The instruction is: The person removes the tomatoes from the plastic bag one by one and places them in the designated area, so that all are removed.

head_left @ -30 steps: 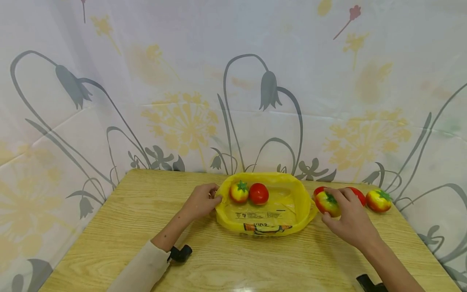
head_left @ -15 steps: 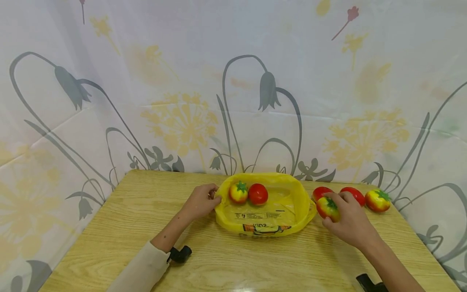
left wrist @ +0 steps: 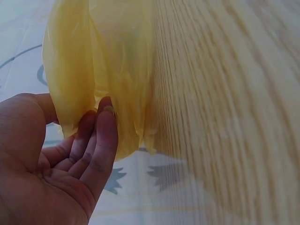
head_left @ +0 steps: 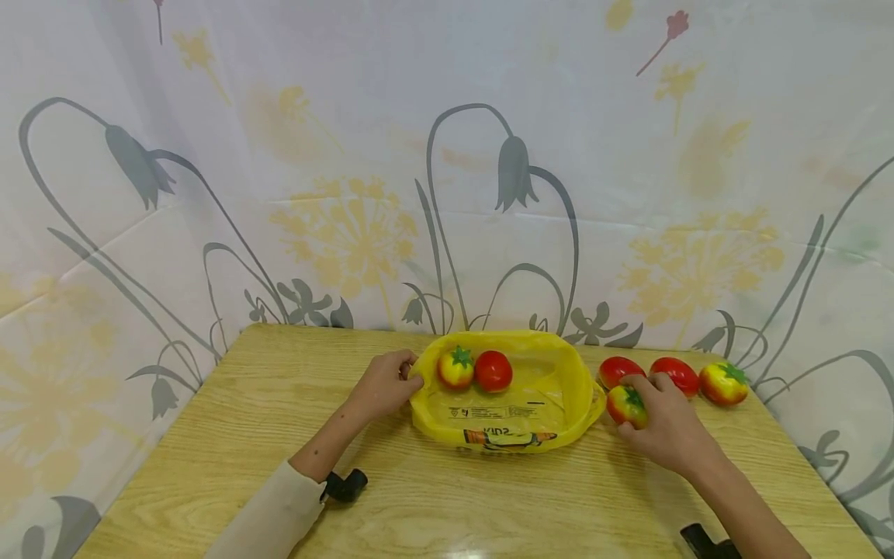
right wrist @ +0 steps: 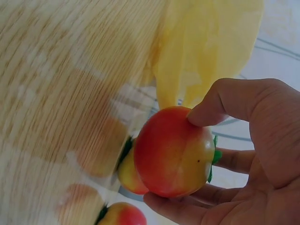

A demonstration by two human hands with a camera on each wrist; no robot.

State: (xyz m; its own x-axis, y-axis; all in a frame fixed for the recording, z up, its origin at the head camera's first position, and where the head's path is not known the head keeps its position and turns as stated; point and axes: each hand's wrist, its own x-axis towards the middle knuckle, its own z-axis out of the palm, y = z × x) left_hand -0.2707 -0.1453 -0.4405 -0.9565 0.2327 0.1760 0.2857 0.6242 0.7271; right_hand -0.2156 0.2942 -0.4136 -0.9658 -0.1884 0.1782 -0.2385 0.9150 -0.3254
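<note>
My left hand (head_left: 381, 386) grips the left rim of a yellow plastic bag (head_left: 503, 444) that lies spread open on the table; the left wrist view shows its fingers (left wrist: 104, 140) curled at the edge of the yellow film. Inside the bag sit a red-and-yellow toy tomato (head_left: 455, 373) with a green leafy top and a plain red one (head_left: 493, 371). Just right of the bag, my right hand (head_left: 667, 425) holds another red-and-yellow toy tomato (right wrist: 171, 152) between thumb and fingers, its green leaves facing the palm.
Behind the right hand, two red toy tomatoes (head_left: 618, 370) and a red-and-yellow one (head_left: 724, 383) rest near the table's back right. A floral cloth (head_left: 349, 155) hangs behind the wooden table (head_left: 433, 505). Black wrist camera mounts (head_left: 345, 487) are on both forearms.
My right hand and its tomato have shifted slightly toward me, uncovering more of the red tomatoes behind. My left hand stays at the bag's rim.
</note>
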